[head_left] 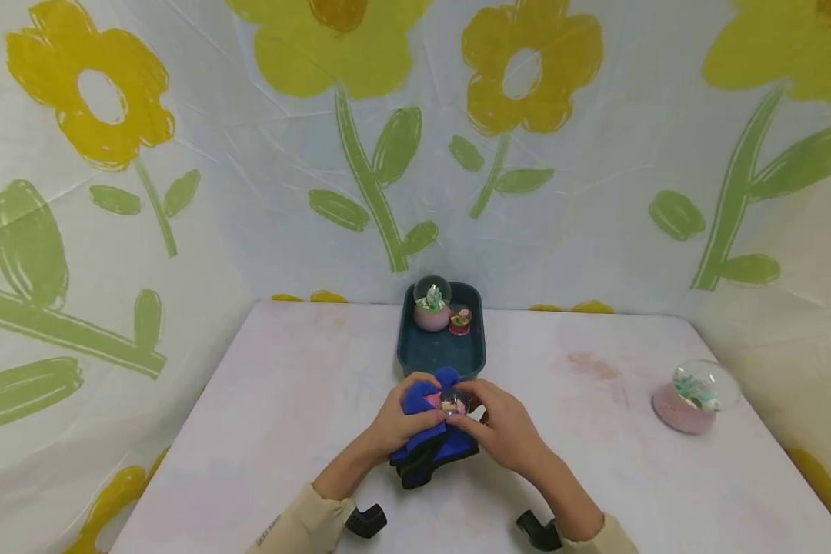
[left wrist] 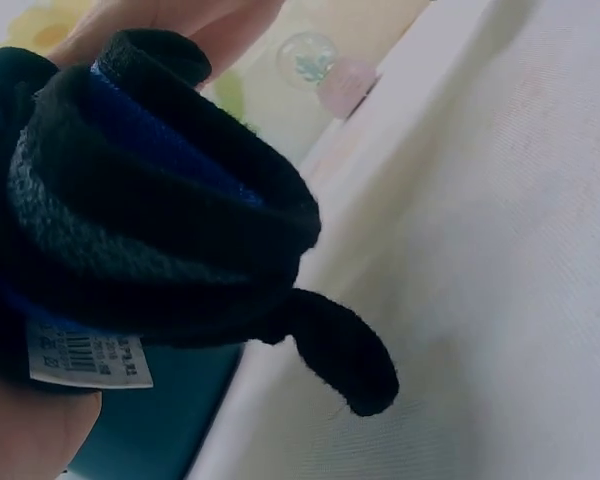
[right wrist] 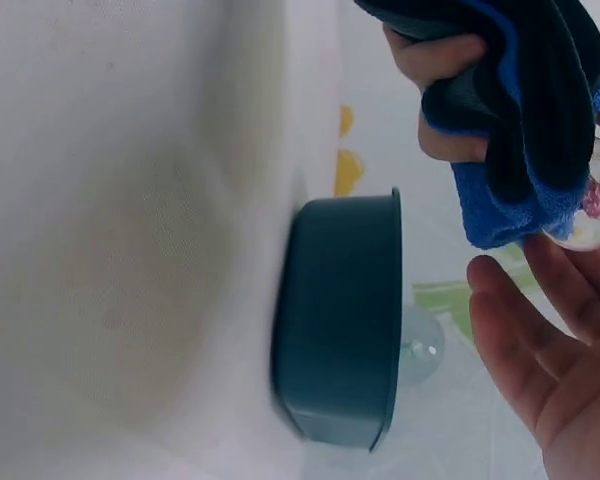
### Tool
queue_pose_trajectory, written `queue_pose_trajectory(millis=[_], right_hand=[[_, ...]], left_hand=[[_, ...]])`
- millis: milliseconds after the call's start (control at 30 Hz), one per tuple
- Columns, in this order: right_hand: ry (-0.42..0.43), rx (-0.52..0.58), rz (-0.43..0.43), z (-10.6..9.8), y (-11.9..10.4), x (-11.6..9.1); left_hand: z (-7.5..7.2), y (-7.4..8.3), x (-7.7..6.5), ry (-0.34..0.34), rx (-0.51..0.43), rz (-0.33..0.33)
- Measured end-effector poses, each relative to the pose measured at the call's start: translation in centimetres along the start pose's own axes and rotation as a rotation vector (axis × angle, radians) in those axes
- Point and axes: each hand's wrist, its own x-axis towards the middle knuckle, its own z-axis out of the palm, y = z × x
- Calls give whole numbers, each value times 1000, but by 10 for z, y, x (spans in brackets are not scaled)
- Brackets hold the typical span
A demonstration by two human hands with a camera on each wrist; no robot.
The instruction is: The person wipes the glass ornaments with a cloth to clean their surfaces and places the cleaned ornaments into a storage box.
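My left hand [head_left: 403,422] grips a bunched blue cloth [head_left: 415,445] with dark edging, held up above the table. Nestled against the cloth is a small snow globe [head_left: 453,402] with pink bits inside. My right hand [head_left: 504,431] pinches that globe between thumb and fingers from the right. In the right wrist view, left-hand fingers [right wrist: 442,62] wrap the folded cloth [right wrist: 530,120], and part of the globe [right wrist: 598,205] shows beyond it. A white printed label [left wrist: 85,355] hangs from the cloth in the left wrist view. The globe's base is mostly hidden.
A dark teal tray [head_left: 408,362] stands just beyond the hands. It holds a pink-based snow globe [head_left: 432,317] and a smaller red-based one [head_left: 460,323]. Another pink-based snow globe [head_left: 689,408] lies tilted at the right of the white table [head_left: 263,438]. A flowered backdrop [head_left: 263,200] encloses the table.
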Motion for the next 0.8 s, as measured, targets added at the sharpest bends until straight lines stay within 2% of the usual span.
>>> queue_pose_trajectory(millis=[267, 467, 667, 800], right_hand=[[9, 129, -84, 5, 6, -1], [52, 244, -28, 1, 8, 4], [57, 417, 40, -1, 10, 5], [77, 429, 88, -10, 8, 12]], left_hand=[[-1, -1, -1, 14, 44, -23], [-12, 5, 5, -6, 164, -13], [-32, -3, 1, 46, 131, -47], [-39, -2, -4, 47, 134, -66]])
